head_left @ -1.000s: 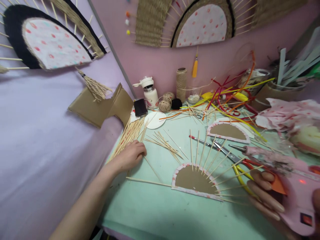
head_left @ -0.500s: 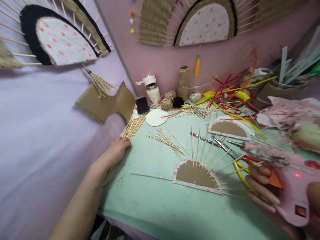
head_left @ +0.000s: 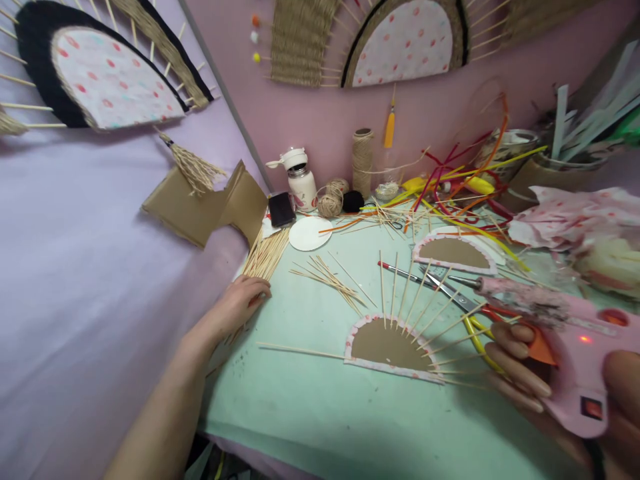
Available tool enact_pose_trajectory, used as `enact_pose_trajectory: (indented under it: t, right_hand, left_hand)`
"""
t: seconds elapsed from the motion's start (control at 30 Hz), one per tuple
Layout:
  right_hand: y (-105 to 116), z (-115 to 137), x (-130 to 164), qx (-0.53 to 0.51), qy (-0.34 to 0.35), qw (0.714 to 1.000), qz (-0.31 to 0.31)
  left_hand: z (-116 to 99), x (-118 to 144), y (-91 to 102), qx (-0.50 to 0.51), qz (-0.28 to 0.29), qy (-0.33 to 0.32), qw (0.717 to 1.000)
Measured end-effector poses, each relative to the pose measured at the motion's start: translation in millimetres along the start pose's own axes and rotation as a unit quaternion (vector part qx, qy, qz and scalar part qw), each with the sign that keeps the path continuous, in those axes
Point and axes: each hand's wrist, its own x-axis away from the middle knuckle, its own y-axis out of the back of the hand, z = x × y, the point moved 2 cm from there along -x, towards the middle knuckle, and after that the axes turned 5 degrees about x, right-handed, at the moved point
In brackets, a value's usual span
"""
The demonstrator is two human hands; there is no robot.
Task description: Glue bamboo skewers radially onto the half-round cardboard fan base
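Fingers curled, my left hand (head_left: pixel 246 301) lies over a bundle of thin wooden sticks (head_left: pixel 267 257) at the table's left side; its fingertips are partly hidden. In my right hand (head_left: pixel 520 373) is a pink glue gun (head_left: pixel 565 333), its red light lit and its metal nozzle pointing left. Between the hands sits a half-round cardboard piece (head_left: pixel 385 347) edged with pink-spotted fabric. Sticks fan out from its curved rim, and one juts left from its straight side. Scissors (head_left: pixel 463 300) with red and yellow handles partly show beside the glue gun.
A second half-round piece (head_left: pixel 453 253) lies behind. A small loose pile of sticks (head_left: pixel 330 280) and a white disc (head_left: pixel 310 233) are mid-table. A white bottle (head_left: pixel 303 187), twine balls (head_left: pixel 331 199), a twine spool (head_left: pixel 363 163) and bent cardboard (head_left: pixel 185 207) stand along the back.
My left hand has moved slightly right and its fingers have shifted over the stick bundle. The view has turned a little; my right hand still grips the glue gun.
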Motion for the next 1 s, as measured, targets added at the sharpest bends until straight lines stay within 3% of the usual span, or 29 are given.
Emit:
enact_pose_trajectory:
  t: [0.1, 0.2, 0.3, 0.43, 0.57, 0.7, 0.87, 1.0]
  right_hand:
    - [5, 1, 0, 0.0, -0.051, 0.998, 0.025]
    - [-2, 5, 2, 0.008, -0.056, 0.998, 0.021]
    - [-8, 6, 4, -0.001, -0.036, 0.999, -0.013]
    - [0, 3, 1, 0.015, -0.046, 0.999, 0.01]
    - [8, 4, 0, 0.03, -0.041, 0.999, 0.02]
    - [-6, 12, 6, 0.042, -0.034, 0.999, 0.008]
    - [-34, 22, 12, 0.054, -0.005, 0.999, -0.005]
    - [-33, 22, 12, 0.032, -0.002, 0.999, -0.019]
  left_hand:
    - [-11, -10, 5.8, -0.007, -0.014, -0.01, 1.0]
    - [-34, -29, 10.6, -0.016, -0.017, -0.039, 0.999]
    - [-63, -52, 9.9, -0.03, 0.005, -0.071, 0.997]
    - [-91, -79, -1.1, -0.053, 0.043, -0.108, 0.992]
    - [-95, -93, -14.6, -0.089, 0.057, -0.128, 0.986]
    - [-93, -97, -20.0, -0.106, 0.058, -0.139, 0.983]
    - [-93, -96, -13.4, -0.1, 0.033, -0.147, 0.983]
    - [-100, -84, 0.4, -0.093, 0.004, -0.141, 0.986]
